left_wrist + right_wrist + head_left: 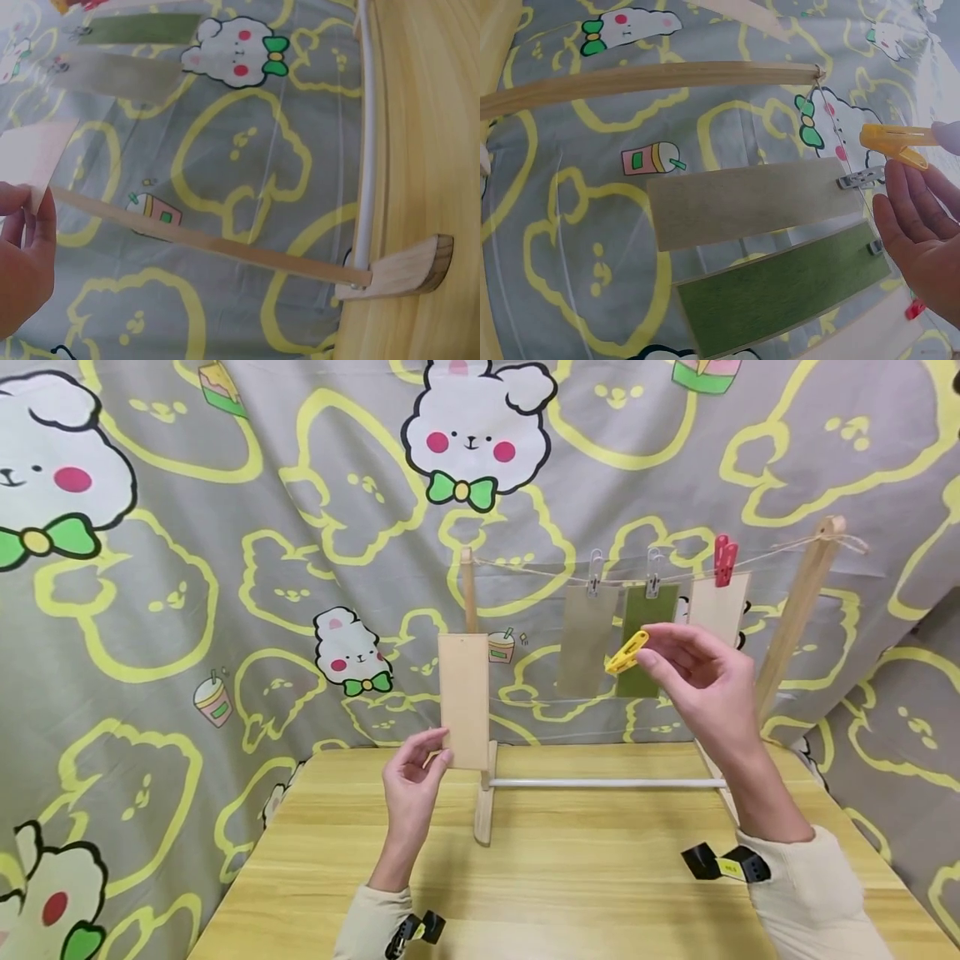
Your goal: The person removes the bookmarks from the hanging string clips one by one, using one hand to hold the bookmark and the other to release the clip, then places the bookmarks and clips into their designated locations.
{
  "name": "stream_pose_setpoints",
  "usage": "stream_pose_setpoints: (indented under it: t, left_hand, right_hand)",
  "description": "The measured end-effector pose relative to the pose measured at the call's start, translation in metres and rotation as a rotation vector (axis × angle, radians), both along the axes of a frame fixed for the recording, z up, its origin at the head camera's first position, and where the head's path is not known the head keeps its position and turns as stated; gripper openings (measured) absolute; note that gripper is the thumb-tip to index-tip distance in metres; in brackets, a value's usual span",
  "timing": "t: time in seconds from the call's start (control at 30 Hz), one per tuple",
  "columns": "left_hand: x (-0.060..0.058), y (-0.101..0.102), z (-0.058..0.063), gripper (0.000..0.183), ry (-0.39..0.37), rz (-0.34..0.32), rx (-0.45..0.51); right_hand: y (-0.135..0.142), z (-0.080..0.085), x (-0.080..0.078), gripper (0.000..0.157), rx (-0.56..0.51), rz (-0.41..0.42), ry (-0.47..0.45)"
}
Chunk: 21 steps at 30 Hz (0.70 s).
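Observation:
My left hand (412, 777) pinches the lower left edge of a light tan rectangular card (465, 702), held upright in front of the stand's left post. In the left wrist view only part of that card (37, 154) shows, between thumb and fingers. My right hand (708, 681) holds a yellow clothespin (627, 652) between thumb and fingers, in front of the hanging cards. The right wrist view shows the yellow clothespin (896, 142) at the fingertips, near the string. A grey-beige card (587, 639) and a green card (637, 652) hang behind it.
A string (525, 570) runs between two wooden posts (798, 610). Clear clips (595, 575) hold the grey and green cards, and a red clothespin (724, 561) holds a cream card (722, 610). A white rod (607, 783) joins the stand's feet on the wooden table (585, 860).

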<state>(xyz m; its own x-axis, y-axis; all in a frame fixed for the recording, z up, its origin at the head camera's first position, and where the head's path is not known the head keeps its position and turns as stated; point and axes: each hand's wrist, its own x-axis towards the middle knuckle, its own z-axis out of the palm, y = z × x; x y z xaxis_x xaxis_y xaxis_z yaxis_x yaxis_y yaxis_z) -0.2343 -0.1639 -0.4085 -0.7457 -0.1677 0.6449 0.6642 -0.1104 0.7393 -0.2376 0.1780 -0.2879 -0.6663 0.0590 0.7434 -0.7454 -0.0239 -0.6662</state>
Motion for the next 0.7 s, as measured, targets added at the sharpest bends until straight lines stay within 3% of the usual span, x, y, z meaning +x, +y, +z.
stream_pose_setpoints:
  t: [0.2,0.7]
  left_hand:
    - [0.002,-0.003,-0.003,0.029,-0.015,0.005,-0.012]
    - [0.01,-0.021,-0.015,0.03,-0.045,0.042,-0.008]
  right_hand:
    - [0.005,-0.015,0.006,0.031,-0.1,0.022,0.012]
    - [0.006,-0.048,0.019,0.032,-0.137,0.056,0.0]
